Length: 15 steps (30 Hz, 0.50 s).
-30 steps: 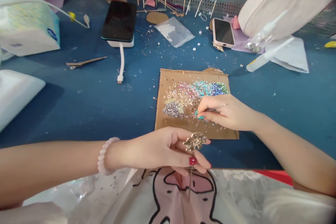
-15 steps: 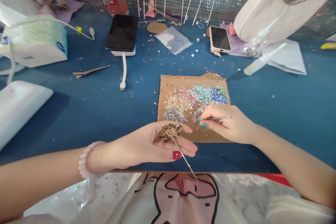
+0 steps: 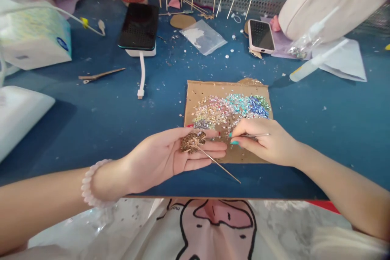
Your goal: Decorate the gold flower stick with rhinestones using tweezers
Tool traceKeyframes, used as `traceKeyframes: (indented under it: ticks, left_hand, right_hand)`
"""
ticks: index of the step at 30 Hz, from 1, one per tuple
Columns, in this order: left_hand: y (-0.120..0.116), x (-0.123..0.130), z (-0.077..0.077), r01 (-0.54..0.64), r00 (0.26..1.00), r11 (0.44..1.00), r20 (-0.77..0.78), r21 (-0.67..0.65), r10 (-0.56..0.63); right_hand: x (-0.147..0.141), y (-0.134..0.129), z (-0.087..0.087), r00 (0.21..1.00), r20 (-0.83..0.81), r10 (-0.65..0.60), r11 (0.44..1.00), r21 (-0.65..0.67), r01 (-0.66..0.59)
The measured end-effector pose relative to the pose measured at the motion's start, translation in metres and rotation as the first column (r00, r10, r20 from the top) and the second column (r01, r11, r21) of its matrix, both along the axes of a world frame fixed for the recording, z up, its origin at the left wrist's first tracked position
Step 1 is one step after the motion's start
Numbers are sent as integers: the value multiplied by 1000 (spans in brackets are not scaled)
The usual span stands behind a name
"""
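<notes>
A bronze-coloured flower ornament (image 3: 193, 142) on a thin metal stick (image 3: 219, 164) is held on my left hand (image 3: 163, 154), which is palm up with its fingers stretched out beneath it. The stick points down to the right, its far end free. My right hand (image 3: 268, 141) is closed in a pinch on thin metal tweezers (image 3: 256, 135); their tips are hard to make out near the fingertips. Below that hand lies a cardboard sheet (image 3: 243, 156), bearing loose sparkly rhinestones (image 3: 213, 109) sorted roughly by colour.
A black phone (image 3: 139, 26) on a white block with a cable lies back left, beside a tissue box (image 3: 36, 38). Behind the cardboard are a clear plastic bag (image 3: 203, 37) and a smaller phone (image 3: 261, 35). A white glue tube (image 3: 318, 61) lies back right.
My left hand has opened flatter, its thumb moving away from the stick to the far side. The ornament has shifted slightly up and left, its stick swinging rightward. My right hand keeps its pinch.
</notes>
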<state>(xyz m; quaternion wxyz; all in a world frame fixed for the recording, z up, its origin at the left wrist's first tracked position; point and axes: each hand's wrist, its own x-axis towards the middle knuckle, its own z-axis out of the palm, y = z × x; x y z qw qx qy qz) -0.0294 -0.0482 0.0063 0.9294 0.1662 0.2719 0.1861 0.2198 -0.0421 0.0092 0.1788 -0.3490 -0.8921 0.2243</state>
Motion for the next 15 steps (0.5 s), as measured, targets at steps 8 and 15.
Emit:
traceKeyframes:
  ticks: [8,15]
  left_hand:
    - [-1,0,-4,41,999,999,-22,2,-41]
    - [0,2,8,105,977,994,-185,4,-103]
  right_hand:
    - [1,-1,-3,1000,-6,-3,1000,-20,3]
    - [1,-2,-2,1000,-30,0,1000,20,1]
